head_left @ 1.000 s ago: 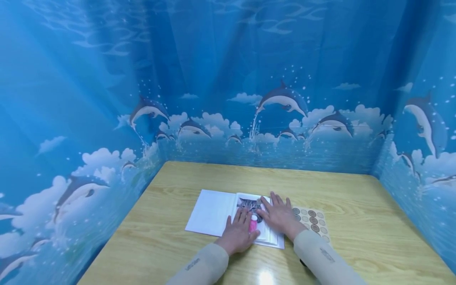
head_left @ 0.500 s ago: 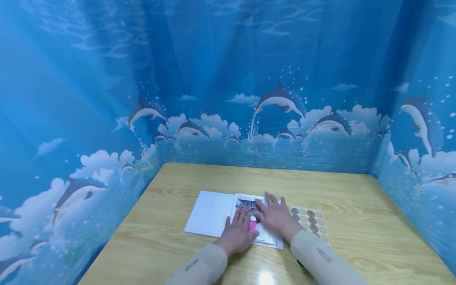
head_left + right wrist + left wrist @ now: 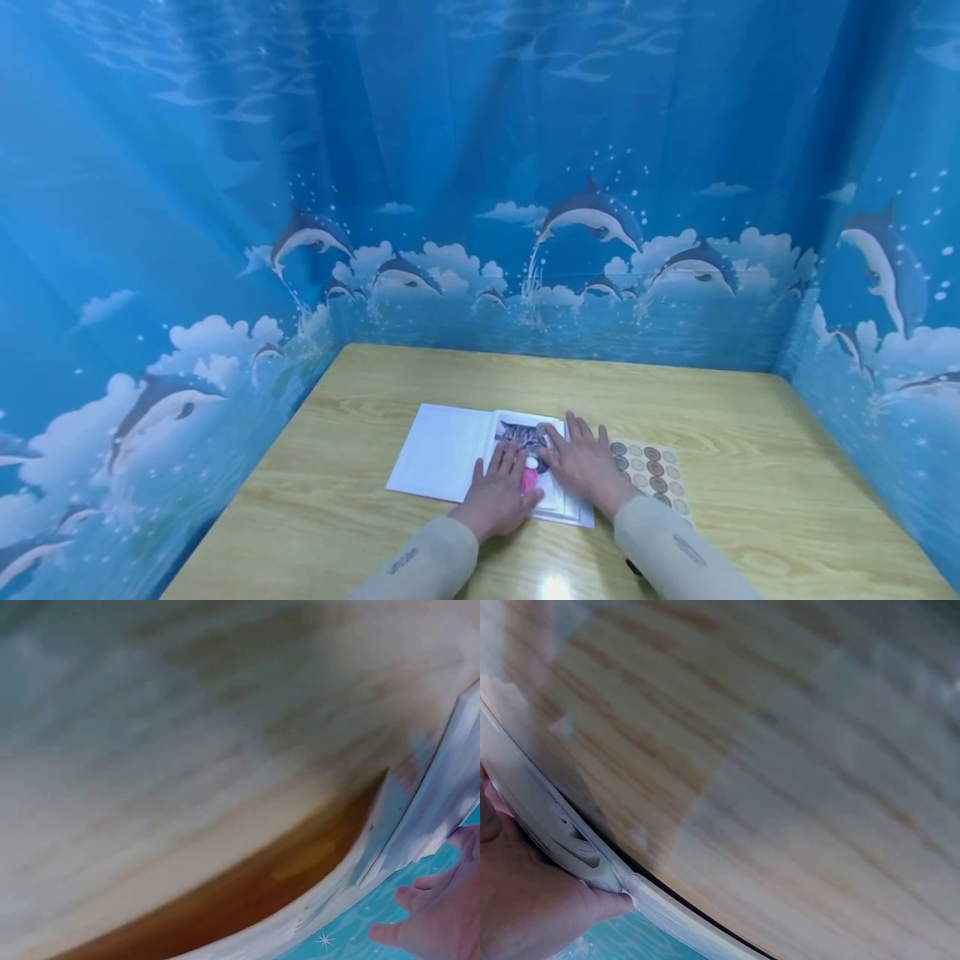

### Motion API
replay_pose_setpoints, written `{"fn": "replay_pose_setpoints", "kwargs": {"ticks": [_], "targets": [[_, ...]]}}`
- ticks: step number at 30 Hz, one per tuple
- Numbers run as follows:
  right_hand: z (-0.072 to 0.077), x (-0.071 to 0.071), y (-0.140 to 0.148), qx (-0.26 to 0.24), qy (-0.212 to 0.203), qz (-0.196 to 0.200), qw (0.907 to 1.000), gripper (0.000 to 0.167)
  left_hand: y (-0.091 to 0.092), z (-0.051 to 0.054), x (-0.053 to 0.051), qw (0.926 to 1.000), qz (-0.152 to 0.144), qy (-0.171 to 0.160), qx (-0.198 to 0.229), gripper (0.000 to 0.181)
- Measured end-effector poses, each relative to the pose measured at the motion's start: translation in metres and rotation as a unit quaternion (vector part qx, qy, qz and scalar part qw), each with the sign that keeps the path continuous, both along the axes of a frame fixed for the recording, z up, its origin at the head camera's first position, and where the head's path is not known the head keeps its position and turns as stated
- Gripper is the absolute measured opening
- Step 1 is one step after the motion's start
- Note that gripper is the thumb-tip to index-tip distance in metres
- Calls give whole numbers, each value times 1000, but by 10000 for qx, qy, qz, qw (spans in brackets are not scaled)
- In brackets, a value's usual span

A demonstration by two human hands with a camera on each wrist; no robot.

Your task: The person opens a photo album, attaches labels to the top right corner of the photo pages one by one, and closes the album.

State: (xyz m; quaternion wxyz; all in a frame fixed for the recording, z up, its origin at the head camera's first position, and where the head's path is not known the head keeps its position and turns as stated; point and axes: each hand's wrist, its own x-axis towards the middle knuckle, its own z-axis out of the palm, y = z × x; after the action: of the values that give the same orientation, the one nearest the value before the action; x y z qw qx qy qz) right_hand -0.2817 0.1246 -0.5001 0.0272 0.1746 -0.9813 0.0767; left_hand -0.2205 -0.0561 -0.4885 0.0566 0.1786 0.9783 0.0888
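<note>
A white-paged book (image 3: 442, 450) lies open on the wooden table, with a grey tabby cat picture (image 3: 521, 435) on its right page. My left hand (image 3: 498, 496) rests on that page, fingers extended over the picture's lower part. Beside its fingers is a small pink shape with a white round top (image 3: 529, 478); its kind is unclear. My right hand (image 3: 588, 462) lies spread across the page's right side, fingertips near a grey round piece (image 3: 542, 427) at the picture's corner. The left wrist view shows the left hand (image 3: 529, 900) against the book's edge; the right wrist view shows the right hand (image 3: 439, 911).
A beige sheet of brown and pale round stickers (image 3: 654, 468) lies right of the book, partly under the right forearm. A small dark object (image 3: 633, 567) peeks out beneath the right sleeve. Blue dolphin-print curtains (image 3: 480, 208) surround the wooden table (image 3: 360, 392).
My right hand slides slightly left over the picture's corner, then back a little right, uncovering the grey round piece again. The left hand stays nearly still on the page.
</note>
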Motion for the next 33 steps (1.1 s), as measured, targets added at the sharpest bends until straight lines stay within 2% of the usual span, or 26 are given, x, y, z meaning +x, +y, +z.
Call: {"fn": "replay_pose_setpoints", "kwargs": {"ticks": [7,14,21,26,33], "targets": [[-1,10,2,-175,-33,-101,9998,60,1,-8,-3,10000,-16,61,-33,72],[0,21,2,-245,-75,-271,9993,57,0,-4,-2,10000,-26,-60,34,71],[3,29,2,-297,-94,-356,9989,53,-1,-16,-7,9999,-29,60,150,75],[4,32,1,-377,-93,-389,9985,50,-1,-13,-6,9996,-29,50,293,84],[4,36,3,-404,-76,-398,9984,49,-2,-3,-3,9991,54,-222,367,92]]}}
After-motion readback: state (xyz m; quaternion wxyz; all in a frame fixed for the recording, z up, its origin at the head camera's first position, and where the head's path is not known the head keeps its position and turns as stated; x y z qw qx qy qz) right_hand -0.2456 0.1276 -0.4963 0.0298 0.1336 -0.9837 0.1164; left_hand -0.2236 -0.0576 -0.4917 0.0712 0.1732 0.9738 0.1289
